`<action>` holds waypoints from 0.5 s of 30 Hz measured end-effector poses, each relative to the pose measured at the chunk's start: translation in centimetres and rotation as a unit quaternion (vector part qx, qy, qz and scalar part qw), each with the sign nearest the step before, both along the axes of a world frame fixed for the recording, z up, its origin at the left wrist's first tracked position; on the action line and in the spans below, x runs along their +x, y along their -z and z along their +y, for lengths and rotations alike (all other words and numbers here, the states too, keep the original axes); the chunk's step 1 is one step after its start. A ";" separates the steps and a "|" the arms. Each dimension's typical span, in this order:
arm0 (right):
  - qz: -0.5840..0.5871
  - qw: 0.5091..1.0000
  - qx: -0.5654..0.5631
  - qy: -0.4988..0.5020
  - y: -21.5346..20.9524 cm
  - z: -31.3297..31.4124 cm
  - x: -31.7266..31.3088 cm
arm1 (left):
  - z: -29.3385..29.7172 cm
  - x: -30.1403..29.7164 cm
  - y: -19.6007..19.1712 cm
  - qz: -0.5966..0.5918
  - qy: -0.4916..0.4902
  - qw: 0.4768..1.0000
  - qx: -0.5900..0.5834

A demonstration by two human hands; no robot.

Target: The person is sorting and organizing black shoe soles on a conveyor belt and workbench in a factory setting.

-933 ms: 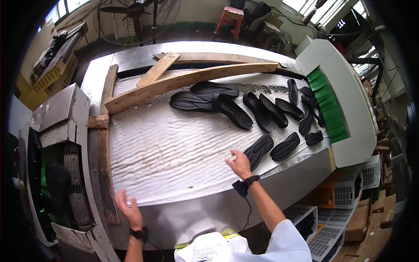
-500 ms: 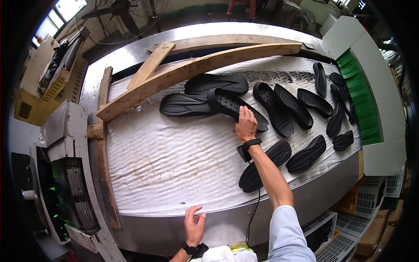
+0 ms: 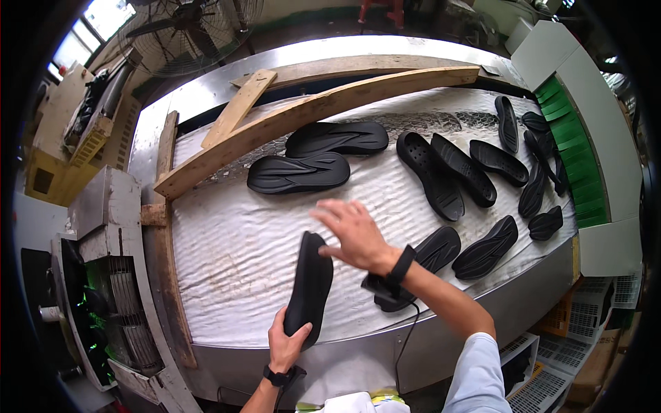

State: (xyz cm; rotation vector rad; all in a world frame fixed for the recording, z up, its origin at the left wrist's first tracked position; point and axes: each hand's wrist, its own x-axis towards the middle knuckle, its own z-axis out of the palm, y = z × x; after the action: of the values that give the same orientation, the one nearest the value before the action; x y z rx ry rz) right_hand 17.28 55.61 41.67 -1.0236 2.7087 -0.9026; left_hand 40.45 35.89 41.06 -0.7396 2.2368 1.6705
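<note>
Near the front edge of the white cloth surface, a black shoe sole (image 3: 310,286) stands tilted up with its side toward me. My left hand (image 3: 286,341) grips its lower end, thumb across one side. My right hand (image 3: 354,237) is by the sole's upper end, fingers spread and slightly blurred; its thumb comes close to the sole, and I cannot tell if it touches. Beyond lie two soles, tread side up: one black sole (image 3: 299,173) and another black sole (image 3: 337,139) behind it. Under my right wrist another black sole (image 3: 441,248) is partly hidden.
More black soles (image 3: 430,175) lie scattered on the right, toward a green strip curtain (image 3: 568,151). A wooden plank (image 3: 310,110) crosses the far side of the white cloth (image 3: 227,275). Machine rollers (image 3: 127,303) stand at left, a fan (image 3: 189,20) at the back.
The sole that lay under my right hand has come off the cloth toward me and is now in my left hand. My right hand has drawn back to the left and nearer.
</note>
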 end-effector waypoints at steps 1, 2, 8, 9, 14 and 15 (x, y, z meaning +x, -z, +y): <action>0.033 0.997 -0.014 0.065 0.8 -0.7 -2.6 | -0.6 1.2 0.2 0.015 -0.049 0.998 0.030; 0.058 0.993 0.007 0.103 2.1 -1.3 -5.4 | -1.3 2.5 0.4 0.030 -0.098 0.993 0.058; 0.056 0.978 0.120 0.162 10.4 -5.9 -12.7 | -4.2 7.4 -1.5 -0.023 -0.205 0.972 0.114; 0.093 0.979 0.113 0.144 10.0 -7.7 -11.8 | -5.1 8.5 -1.5 -0.021 -0.229 0.967 0.113; 0.018 0.993 0.013 0.115 9.9 -7.9 -2.0 | -7.6 11.0 -0.5 0.061 -0.305 0.942 0.129; -0.047 0.992 0.031 0.115 8.7 -6.6 0.3 | -9.0 10.9 -0.9 0.103 -0.312 0.936 0.130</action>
State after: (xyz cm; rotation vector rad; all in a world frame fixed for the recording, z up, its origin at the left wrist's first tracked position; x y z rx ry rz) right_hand 17.59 49.04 32.98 -0.6481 2.7947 -0.8677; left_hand 51.37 26.92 41.92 -1.3550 1.9509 2.3707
